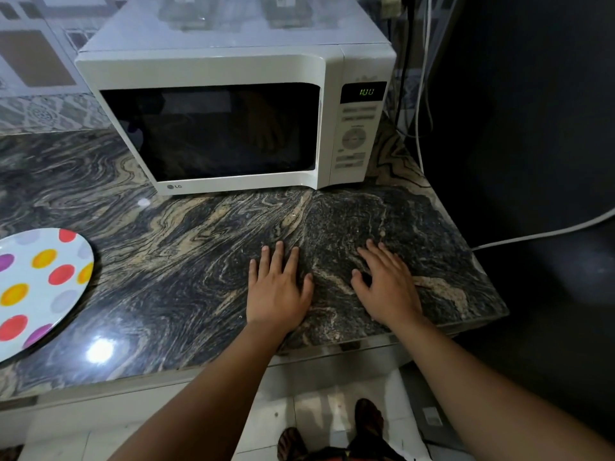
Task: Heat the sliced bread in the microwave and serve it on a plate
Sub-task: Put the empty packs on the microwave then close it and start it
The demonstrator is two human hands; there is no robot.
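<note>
1. Both hands lie flat on the counter [186, 247] in the lower middle of the frame, fingers straight and spread, holding nothing: the left hand [278, 287] and, just beside it toward the right, the right hand [387, 287].
2. The microwave [233, 104] stands straight ahead of the hands, toward the top of the frame, its long side running left to right and its door shut. The control panel [354, 138] sits at its right end, so the right hand is the nearer grip for the buttons; the left hand is nearer the door's left part.
3. The display [366, 92] shows green digits (they look like 1:00, though blurred).
4. The bread cannot be seen: the door window is dark. By my judgement it is inside.
5. The plate [40, 284], white with red, yellow and purple dots, lies bare at the left edge of the frame, well apart from the hands and nearer the left one.
</note>
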